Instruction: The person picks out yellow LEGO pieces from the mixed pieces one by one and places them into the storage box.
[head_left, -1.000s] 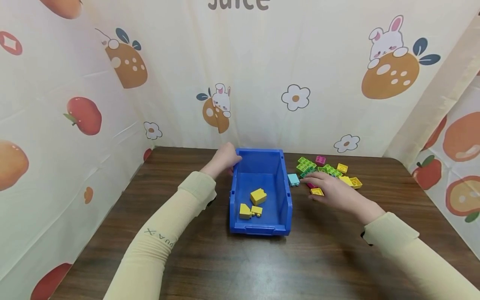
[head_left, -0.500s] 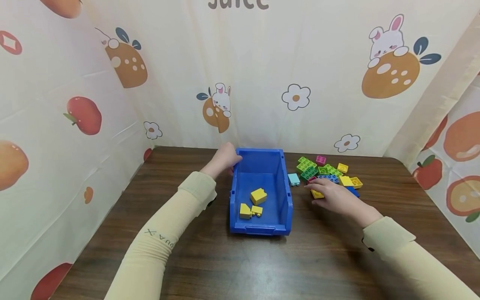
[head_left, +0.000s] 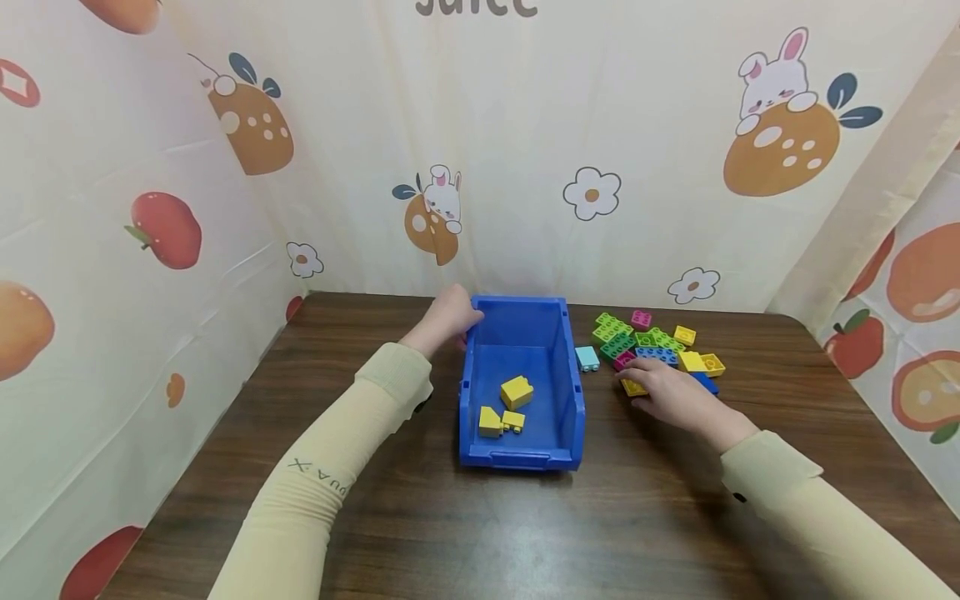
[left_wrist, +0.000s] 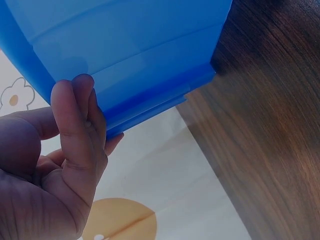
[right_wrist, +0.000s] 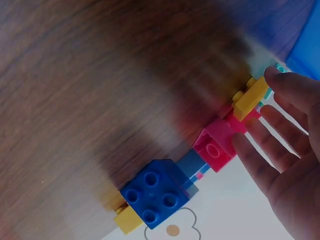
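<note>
Bricks [head_left: 618, 346] in the pile show more fully now — the right hand [head_left: 663, 392] has drawn back to a yellow brick [head_left: 633, 387] at the near edge, so that piece seems the one being worked on. Its fingers lie loosely extended, thumb apart; whether they touch the brick I cannot tell. The left hand [head_left: 447, 315] grips the blue box [head_left: 525, 460], which sits between the 2 hands on the tabletop [head_left: 360, 517] — 3 yellow blocks [head_left: 517, 393] inside

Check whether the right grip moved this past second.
Yes: against the unmoved blue bin in the head view, the right grip has shifted slightly right and down the image, away from the light-blue brick.
</note>
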